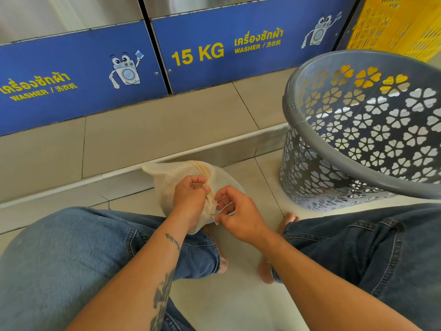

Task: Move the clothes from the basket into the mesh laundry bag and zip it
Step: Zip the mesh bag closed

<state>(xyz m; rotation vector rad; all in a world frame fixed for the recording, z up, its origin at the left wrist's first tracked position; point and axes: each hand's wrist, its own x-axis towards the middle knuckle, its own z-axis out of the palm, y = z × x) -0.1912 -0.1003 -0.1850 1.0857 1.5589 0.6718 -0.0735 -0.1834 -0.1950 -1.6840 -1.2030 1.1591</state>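
A cream mesh laundry bag (171,177) sits bulging on the tiled floor between my knees, its zipper seam running down the front. My left hand (189,198) pinches the bunched fabric at the seam. My right hand (238,215) holds the lower end of the seam with thumb and fingertips, where the zipper pull seems to be, though it is too small to make out. The grey plastic laundry basket (358,168) with flower-shaped holes stands to the right; the part of its inside that I see holds no clothes.
Blue-fronted washers (202,53) marked 15 KG stand on a raised tiled step (143,139) straight ahead. A yellow plastic crate (393,22) sits behind the basket. My knees in blue jeans (71,247) flank the bag, bare feet on the floor.
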